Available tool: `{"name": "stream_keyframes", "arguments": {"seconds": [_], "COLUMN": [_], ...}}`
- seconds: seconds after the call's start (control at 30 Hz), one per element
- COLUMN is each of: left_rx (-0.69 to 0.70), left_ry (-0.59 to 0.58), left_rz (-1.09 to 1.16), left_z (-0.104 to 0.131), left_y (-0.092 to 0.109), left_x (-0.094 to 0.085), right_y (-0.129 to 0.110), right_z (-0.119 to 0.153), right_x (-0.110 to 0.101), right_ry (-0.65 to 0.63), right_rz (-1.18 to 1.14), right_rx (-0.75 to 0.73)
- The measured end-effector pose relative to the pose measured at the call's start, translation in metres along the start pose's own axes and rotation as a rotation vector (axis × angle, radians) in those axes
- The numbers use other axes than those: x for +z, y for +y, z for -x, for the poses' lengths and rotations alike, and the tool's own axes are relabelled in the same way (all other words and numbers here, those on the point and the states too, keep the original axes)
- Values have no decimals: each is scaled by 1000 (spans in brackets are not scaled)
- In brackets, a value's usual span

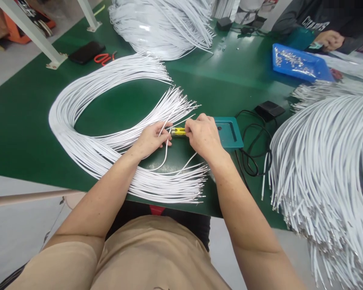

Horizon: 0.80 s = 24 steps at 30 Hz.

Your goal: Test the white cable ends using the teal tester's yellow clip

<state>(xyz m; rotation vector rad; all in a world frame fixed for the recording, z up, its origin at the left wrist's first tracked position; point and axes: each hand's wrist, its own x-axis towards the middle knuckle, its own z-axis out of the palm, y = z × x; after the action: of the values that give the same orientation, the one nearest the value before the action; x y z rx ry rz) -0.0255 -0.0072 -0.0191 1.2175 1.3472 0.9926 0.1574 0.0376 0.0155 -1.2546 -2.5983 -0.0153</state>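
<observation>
My left hand (153,138) pinches the end part of a white wire (166,152), which hangs in a curve below the fingers. Just to its right, my right hand (203,135) is closed on a small yellow tool (179,131) whose tip meets the wire at my left fingertips. Under and around my hands lies a curved bundle of white wires (63,108), with metal-tipped ends pointing right. A teal device (230,133) sits right behind my right hand, partly covered by it.
Large white wire bundles lie at the right (320,153) and top (157,24). Red scissors (103,59) and a black case (86,52) are upper left. A black cable (251,161) coils beside a black box (269,109). Near a blue tray (302,64), another person's hand shows.
</observation>
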Motion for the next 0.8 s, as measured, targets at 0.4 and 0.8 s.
{"name": "stream_keyframes", "arguments": {"seconds": [0.4,0.8], "left_rx": [-55,56], "left_ry": [-39,7], "left_rz": [-50,108], "left_z": [2,3], "left_y": [1,8], "left_x": [-1,-16], "right_y": [13,-42], "right_z": [12,21], "right_x": [3,-4], "right_ry": [205,128], "right_rz": [138,-342], "right_rx": [316,-242]}}
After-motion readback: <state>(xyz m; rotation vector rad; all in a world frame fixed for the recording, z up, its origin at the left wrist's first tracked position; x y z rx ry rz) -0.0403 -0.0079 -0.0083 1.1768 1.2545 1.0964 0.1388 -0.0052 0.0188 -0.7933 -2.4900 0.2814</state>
